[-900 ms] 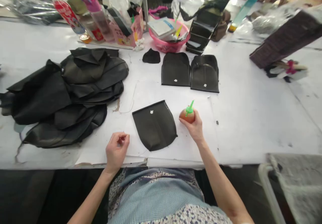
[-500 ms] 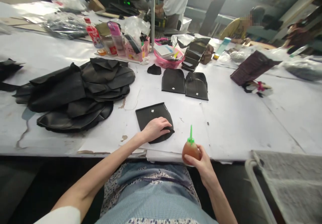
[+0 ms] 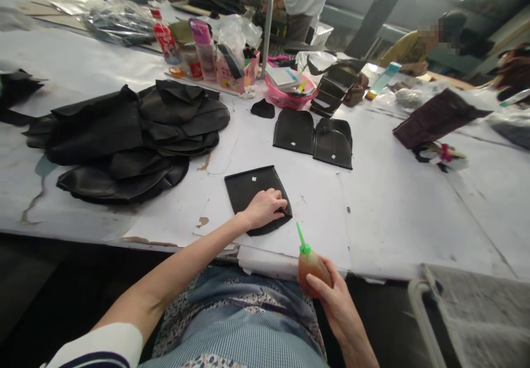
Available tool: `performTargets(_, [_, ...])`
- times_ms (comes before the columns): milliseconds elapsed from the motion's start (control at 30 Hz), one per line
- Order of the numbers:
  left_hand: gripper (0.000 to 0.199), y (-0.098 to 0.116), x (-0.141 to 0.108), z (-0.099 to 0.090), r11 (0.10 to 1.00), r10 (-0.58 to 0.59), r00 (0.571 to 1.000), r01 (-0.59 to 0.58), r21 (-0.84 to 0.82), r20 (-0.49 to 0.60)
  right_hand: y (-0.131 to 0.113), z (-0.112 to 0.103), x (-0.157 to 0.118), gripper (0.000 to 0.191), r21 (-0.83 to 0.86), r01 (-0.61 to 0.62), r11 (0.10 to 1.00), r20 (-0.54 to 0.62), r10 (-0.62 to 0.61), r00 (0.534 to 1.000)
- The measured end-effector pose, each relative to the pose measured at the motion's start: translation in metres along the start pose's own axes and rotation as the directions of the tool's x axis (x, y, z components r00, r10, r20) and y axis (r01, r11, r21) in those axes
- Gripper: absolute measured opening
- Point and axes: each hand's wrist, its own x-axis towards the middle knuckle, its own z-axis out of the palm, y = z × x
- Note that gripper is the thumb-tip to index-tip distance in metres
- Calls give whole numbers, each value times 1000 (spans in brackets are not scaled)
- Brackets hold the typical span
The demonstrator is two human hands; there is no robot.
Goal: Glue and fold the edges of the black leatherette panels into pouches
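Observation:
My left hand rests on a black leather-like panel at the near side of the table. Its fingers are curled and closed at the panel's right edge; the fingertips are partly hidden. A small white mark shows near the panel's straight far edge. In my right hand is a squeeze bottle of amber-brown liquid with a green nozzle. The bottle is held off the table's front edge, its nozzle pointing up and a little left. Beyond lie two similar black panels, side by side, and a small black scrap.
A large heap of black pieces covers the left. Farther back stand a red bottle, a pink tumbler and a pink basket. A dark maroon item lies right. Other people are in the background.
My right hand has lowered the bottle slightly, and its nozzle now leans left instead of upright. The fingers of my left hand have curled more at the panel's edge. The camera view has shifted slightly.

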Motion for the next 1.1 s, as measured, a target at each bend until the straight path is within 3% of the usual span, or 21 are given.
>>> performTargets(267, [19,-7,7,0,998,27,999,-25,-58,45,-10,-8,13,63,-283,159,946,-172,-214,962])
performTargets(433, [19,-8,9,1,996,24,999,-20,-90,42,-13,-14,22,60,-388,228,893,-191,-320,928])
performTargets(700, [17,-5,11,4,990,-31,999,32,-138,12,-3,-32,35,58,-655,435,618,-41,-603,797])
performTargets(1100, [18,-9,8,10,984,-24,999,18,-178,-32,-15,-22,45,48,-734,624,267,216,-780,587])
